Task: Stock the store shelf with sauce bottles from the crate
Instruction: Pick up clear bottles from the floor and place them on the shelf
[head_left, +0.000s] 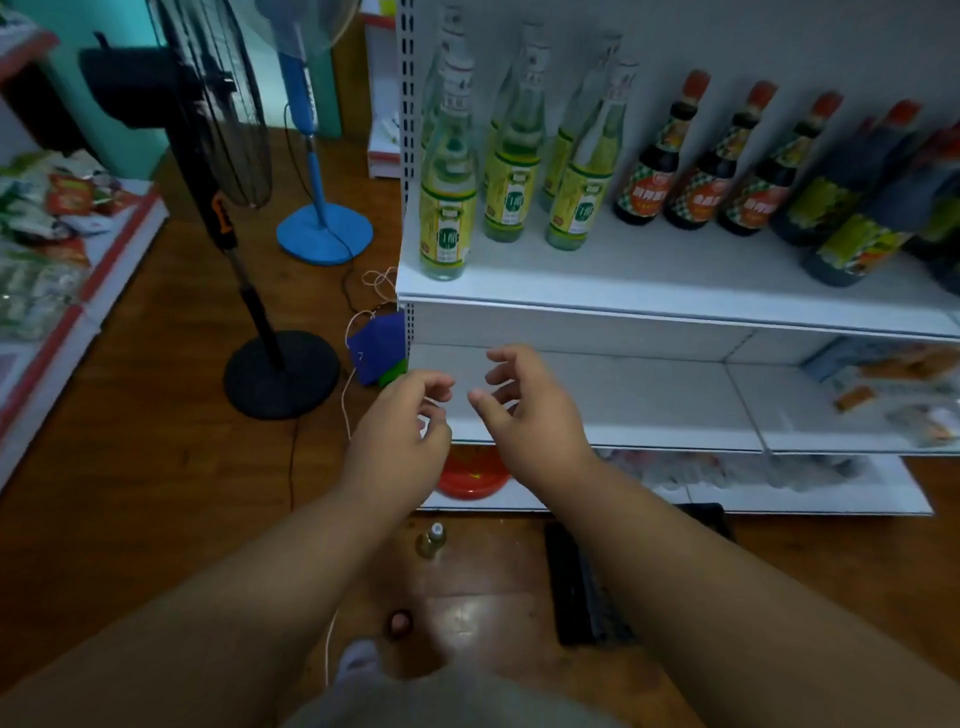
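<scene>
My left hand (400, 431) and my right hand (524, 410) hover side by side in front of the white shelf's middle level (623, 395), fingers curled apart, holding nothing. On the top shelf board (649, 275) stand several clear bottles with yellow-green labels (447, 208) at the left and several dark sauce bottles with red caps (644, 176) toward the right. On the floor below my arms stand a small clear bottle (432, 540) and a dark bottle (399, 623) seen from above. A dark crate (576, 587) lies partly hidden under my right forearm.
A black pedestal fan (280, 371) and a blue fan (324, 231) stand on the wooden floor to the left. A low rack with snack packets (62, 218) runs along the far left. A red bowl (472, 475) sits on the bottom shelf. Packaged goods (893, 384) lie on the middle shelf's right.
</scene>
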